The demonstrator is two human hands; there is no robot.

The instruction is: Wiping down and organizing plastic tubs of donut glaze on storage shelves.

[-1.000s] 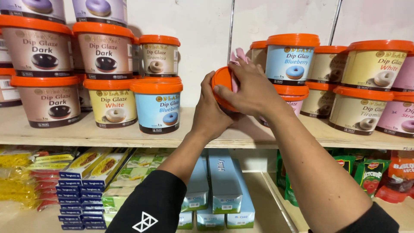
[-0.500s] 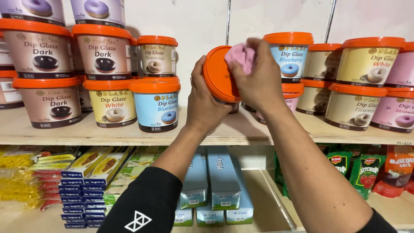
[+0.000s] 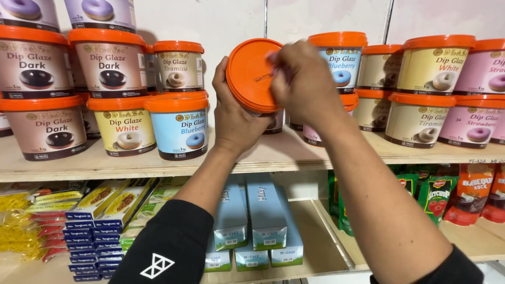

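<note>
Above wooden shelf [image 3: 294, 158], left hand [image 3: 236, 118] holding tub [image 3: 255, 76], right hand [image 3: 305, 84] on lid

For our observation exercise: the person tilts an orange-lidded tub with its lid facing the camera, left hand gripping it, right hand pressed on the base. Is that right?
Not quite. The right hand presses on the orange lid, not the base, as the head view shows. The left hand does grip the tilted tub.

Near the top centre of the frame my left hand [image 3: 236, 118] grips a tub with an orange lid [image 3: 252, 74], tilted so the lid faces me, while my right hand [image 3: 305, 81] presses on the lid's right part. Orange-lidded tubs [image 3: 181, 126] fill the wooden shelf [image 3: 294, 152] on both sides. At lower centre, pale blue cartons [image 3: 265, 215] lie on the shelf below.
</note>
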